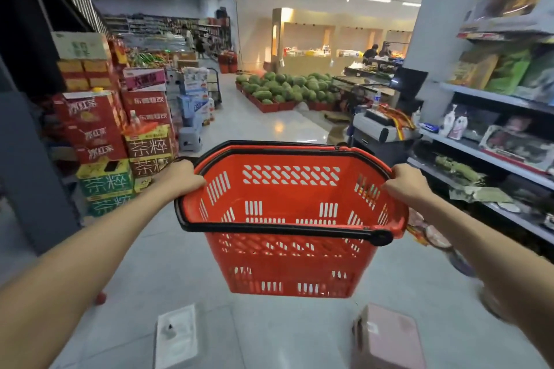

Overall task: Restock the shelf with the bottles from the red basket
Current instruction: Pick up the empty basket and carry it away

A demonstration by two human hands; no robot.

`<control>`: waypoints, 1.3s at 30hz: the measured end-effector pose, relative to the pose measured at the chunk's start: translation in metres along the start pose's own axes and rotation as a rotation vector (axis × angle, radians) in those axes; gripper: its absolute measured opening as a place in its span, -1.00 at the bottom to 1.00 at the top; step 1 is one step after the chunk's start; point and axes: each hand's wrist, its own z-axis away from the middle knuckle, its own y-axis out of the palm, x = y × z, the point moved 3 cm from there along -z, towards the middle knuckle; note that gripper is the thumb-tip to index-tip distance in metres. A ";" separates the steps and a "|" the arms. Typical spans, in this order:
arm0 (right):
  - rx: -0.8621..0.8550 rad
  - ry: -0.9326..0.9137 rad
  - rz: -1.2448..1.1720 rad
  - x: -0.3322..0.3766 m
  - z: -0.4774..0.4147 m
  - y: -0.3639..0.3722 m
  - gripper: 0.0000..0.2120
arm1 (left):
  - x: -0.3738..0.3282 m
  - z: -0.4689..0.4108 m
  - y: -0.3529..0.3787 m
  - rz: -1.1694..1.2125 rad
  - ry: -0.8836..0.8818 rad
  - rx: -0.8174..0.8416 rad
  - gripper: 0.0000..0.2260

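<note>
I hold a red plastic basket (287, 260) with black handles in mid-air above the aisle floor, its open top tilted toward me. Nothing lies inside it; no bottles show in the basket. My left hand (179, 177) grips the left rim and my right hand (407, 183) grips the right rim. A shelf unit (491, 156) with boxed goods runs along my right side.
Stacked drink cartons (120, 141) stand on the left of the aisle. A pile of watermelons (287, 88) lies ahead, with a checkout counter (377, 126) to its right. Two flat objects lie on the floor near my feet, a white one (177, 335) and a pink one (389, 338). People stand far back.
</note>
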 end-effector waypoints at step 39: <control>0.011 -0.120 0.109 0.166 -1.165 0.310 -0.73 | -0.346 -1.112 0.104 0.003 -0.111 -0.135 -0.70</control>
